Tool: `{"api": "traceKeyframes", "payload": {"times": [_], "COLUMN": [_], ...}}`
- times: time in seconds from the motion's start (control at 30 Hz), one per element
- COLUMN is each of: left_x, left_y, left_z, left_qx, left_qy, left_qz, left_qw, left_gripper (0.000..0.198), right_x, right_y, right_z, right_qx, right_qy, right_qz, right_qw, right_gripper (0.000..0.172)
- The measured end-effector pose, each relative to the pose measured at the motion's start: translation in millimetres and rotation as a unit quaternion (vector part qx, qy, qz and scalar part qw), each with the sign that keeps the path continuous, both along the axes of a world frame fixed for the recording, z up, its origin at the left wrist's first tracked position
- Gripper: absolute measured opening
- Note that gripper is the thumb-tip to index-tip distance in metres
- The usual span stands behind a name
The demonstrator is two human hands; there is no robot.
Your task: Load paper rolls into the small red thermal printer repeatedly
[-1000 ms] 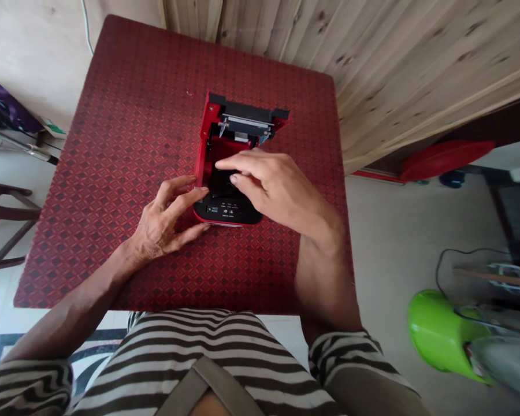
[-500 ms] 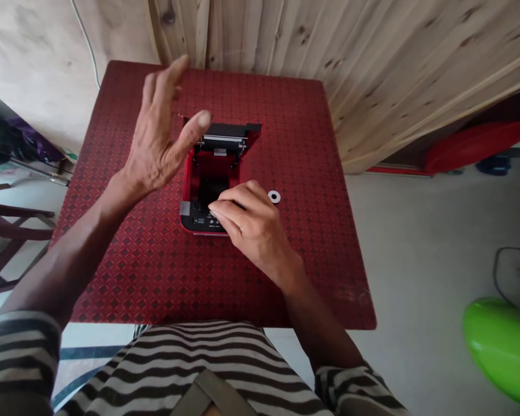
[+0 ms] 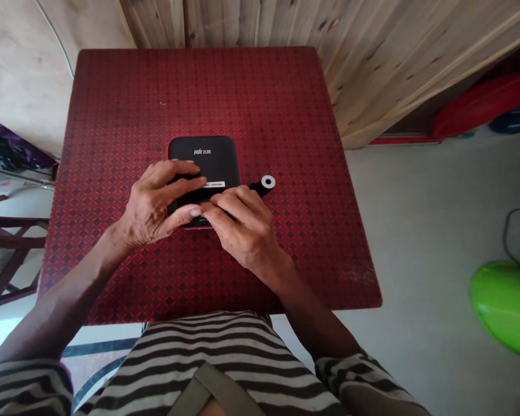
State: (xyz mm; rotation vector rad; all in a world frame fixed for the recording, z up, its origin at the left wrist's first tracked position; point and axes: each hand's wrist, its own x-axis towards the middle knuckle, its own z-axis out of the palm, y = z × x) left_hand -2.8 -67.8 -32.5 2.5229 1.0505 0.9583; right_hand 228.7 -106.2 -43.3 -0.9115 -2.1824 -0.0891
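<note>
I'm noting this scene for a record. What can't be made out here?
All in the head view:
Inside of the device: covered by its lid.
Print on the label: too small.
Lower-left end of the roll: behind the right hand.
Anything in that hand: hidden by its fingers.
Green object: cut off by the right edge.

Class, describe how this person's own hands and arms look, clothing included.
The bare left hand and bare right hand show no gloves, rings or watch. Both forearms are uncovered. The striped fabric left sleeve and matching right sleeve alternate dark brownish and off-white bands, ending near the elbows.
</note>
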Motion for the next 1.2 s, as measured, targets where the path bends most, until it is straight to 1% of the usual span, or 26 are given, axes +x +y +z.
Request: {"api": "traceKeyframes", "payload": {"times": [0.1,0.2,0.3,0.37,0.47,0.6,0.7,0.8,0.87,0.9,0.97,1.03,1.1,1.2], "left_x": [-2.6,-4.1,-5.2,-5.6,-6.2,-6.6,-4.8,-1.4,0.0,0.1,-1.1,-3.5,-5.9,-7.7], "left_y": [0.1,1.5,2.0,1.8,1.3,-4.0,-17.0,-36.4,-47.8,-51.8,-55.5,-54.8,-52.4,-50.6], "left_z": [-6.9,-5.9,-3.6,-3.7,-6.5,-10.8,-12.8,-18.6,-26.4,-31.0,-39.9,-46.0,-48.2,-47.0], "left_qx": [0.028,0.051,0.082,0.094,0.091,0.073,0.064,0.076,0.095,0.107,0.129,0.142,0.145,0.144], "left_qy": [-0.001,0.017,0.055,0.066,0.076,0.07,0.045,-0.02,-0.047,-0.049,-0.048,-0.047,-0.05,-0.053], "left_qz": [-0.018,-0.045,-0.062,-0.061,-0.053,-0.046,-0.016,0.074,0.132,0.147,0.153,0.144,0.139,0.141], "left_qw": [0.999,0.998,0.993,0.991,0.992,0.994,0.997,0.994,0.985,0.982,0.979,0.978,0.978,0.978], "left_gripper": [0.057,0.07,0.082,0.085,0.085,0.086,0.078,0.071,0.065,0.062,0.059,0.059,0.058,0.056], "right_x": [-0.7,-0.7,-1.0,-1.2,-0.7,2.0,4.5,6.3,6.5,6.2,5.0,3.6,2.6,2.9], "right_y": [0.7,2.9,4.9,5.4,4.5,2.6,0.8,-2.0,-3.8,-4.5,-5.3,-5.6,-5.8,-6.4], "right_z": [-0.2,-0.1,-0.3,-0.2,0.8,2.3,-0.5,-8.8,-16.3,-20.1,-26.9,-31.9,-34.7,-36.1], "right_qx": [0.002,-0.002,0.009,0.007,-0.01,-0.019,-0.017,0.0,0.008,0.01,0.0,-0.015,-0.029,-0.036], "right_qy": [0.009,0.007,0.014,0.013,0.008,0.034,0.085,0.141,0.164,0.17,0.182,0.197,0.21,0.216], "right_qz": [0.0,0.003,0.005,0.004,0.005,0.017,0.004,-0.023,-0.038,-0.047,-0.067,-0.082,-0.085,-0.075], "right_qw": [1.0,1.0,1.0,1.0,1.0,0.999,0.996,0.99,0.986,0.984,0.981,0.977,0.974,0.973], "right_gripper": [0.013,0.017,0.015,0.016,0.021,0.016,0.02,0.025,0.028,0.028,0.027,0.025,0.025,0.026]}}
